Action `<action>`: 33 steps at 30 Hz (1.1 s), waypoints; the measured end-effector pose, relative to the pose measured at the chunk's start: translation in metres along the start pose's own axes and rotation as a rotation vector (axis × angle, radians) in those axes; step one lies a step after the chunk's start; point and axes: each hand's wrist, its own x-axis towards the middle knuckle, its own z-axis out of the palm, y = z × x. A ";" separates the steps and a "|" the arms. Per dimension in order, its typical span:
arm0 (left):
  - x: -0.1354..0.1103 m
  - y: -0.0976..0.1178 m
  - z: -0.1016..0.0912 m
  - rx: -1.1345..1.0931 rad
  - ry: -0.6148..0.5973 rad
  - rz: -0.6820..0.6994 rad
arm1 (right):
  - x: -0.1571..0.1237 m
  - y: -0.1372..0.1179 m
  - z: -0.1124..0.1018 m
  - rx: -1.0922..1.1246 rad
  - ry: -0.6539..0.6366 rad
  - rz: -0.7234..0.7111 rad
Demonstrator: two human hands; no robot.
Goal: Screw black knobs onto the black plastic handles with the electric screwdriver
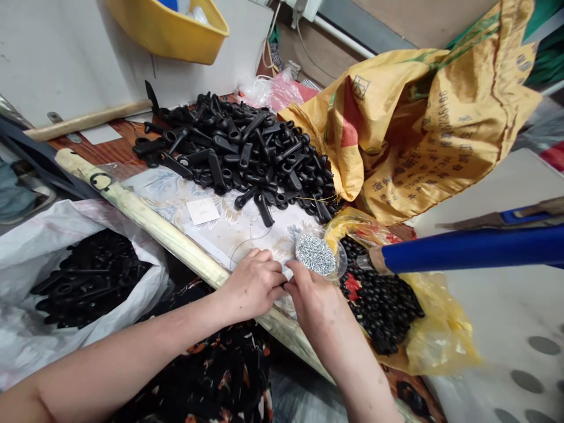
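My left hand and my right hand meet at the table's near edge, fingers curled and pinched together over something small and hidden between them. Just beyond my right hand stands a clear round dish of small silver screws. A big heap of black plastic handle parts lies farther back on the table. To the right, a yellow plastic bag holds small black round pieces.
A white bag at the left holds more black handle parts. A large yellow woven sack slumps at the right. A blue-handled tool reaches in from the right. A yellow bin hangs on the wall; a wooden stick lies behind.
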 end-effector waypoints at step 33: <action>0.000 0.001 -0.001 -0.043 -0.001 -0.018 | 0.029 0.046 0.001 0.559 0.382 0.366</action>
